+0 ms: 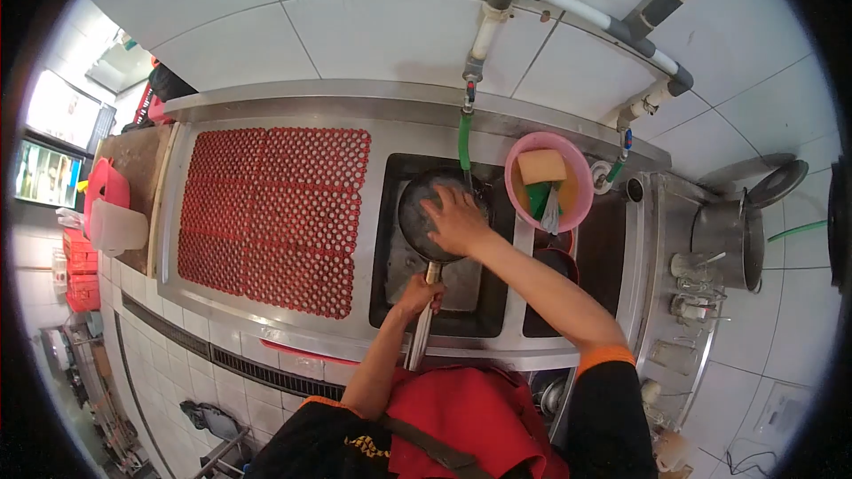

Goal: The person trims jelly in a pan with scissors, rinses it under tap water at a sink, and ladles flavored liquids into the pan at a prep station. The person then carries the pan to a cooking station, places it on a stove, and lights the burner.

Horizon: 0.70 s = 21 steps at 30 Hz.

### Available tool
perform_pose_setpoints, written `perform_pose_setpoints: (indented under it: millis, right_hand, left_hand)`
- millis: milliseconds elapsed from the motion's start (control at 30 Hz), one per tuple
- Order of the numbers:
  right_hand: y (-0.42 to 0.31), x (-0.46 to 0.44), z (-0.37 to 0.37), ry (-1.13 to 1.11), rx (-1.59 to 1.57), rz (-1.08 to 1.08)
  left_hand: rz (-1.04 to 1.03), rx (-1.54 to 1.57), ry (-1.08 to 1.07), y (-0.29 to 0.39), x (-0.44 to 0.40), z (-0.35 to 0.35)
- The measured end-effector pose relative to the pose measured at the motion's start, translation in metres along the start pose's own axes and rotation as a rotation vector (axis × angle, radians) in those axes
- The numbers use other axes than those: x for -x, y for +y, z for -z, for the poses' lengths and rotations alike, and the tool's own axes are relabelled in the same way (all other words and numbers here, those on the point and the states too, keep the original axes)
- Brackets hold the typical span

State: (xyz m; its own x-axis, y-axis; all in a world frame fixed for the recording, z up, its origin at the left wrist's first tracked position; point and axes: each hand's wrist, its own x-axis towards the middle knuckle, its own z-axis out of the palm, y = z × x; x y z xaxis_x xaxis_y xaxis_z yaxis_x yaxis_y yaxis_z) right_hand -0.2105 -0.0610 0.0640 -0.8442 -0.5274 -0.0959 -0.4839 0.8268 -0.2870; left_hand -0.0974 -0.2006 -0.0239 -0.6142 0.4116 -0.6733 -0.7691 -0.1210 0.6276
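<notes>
A dark frying pan (414,223) is over the left sink basin (383,279), its handle pointing toward my body. My left hand (417,294) is closed around the metal handle (422,326). My right hand (457,222) reaches into the pan, fingers spread over its inner surface; whatever lies under the palm is hidden. Just above the pan a green hose (464,142) hangs from a wall tap (469,98), and water appears to run from its end. To the right of my right hand stands a pink tub (583,173) holding a tan sponge (541,165) and a green item.
A red perforated mat (271,222) covers the left part of the steel counter (377,142). The right basin (599,253) has dark and red items at its left side. Beyond it are glasses (674,355) on a rack and a large pot (728,244).
</notes>
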Motion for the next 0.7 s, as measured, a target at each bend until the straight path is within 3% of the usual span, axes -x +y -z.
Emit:
perform_pose_setpoints:
  millis: [133, 233, 400, 467, 533, 633, 700]
  right_hand:
    - [0.021, -0.014, -0.058, -0.008, -0.05, 0.021]
    - [0.022, -0.03, -0.073, -0.145, -0.011, -0.047]
    - [-0.003, -0.045, 0.031, -0.315, 0.021, -0.18]
    - [0.007, -0.044, 0.082, 0.245, 0.005, -0.068]
    - [0.02, -0.053, 0.137, 0.664, 0.245, 0.036]
    - [0.084, -0.084, 0.144, 0.581, 0.178, 0.154]
    - [0.09, -0.089, 0.169, 0.212, 0.093, 0.146]
  left_hand:
    - [0.012, -0.072, -0.005, 0.014, 0.009, -0.001]
    - [0.03, -0.111, 0.006, 0.014, 0.008, 0.001]
    - [-0.014, -0.061, -0.034, 0.016, 0.012, 0.003]
    - [-0.01, -0.063, -0.043, 0.015, 0.014, 0.005]
    - [0.012, -0.07, -0.036, 0.018, 0.016, 0.003]
    - [0.012, -0.109, -0.037, 0.016, 0.018, 0.008]
    - [0.016, -0.127, -0.033, 0.017, 0.023, 0.01]
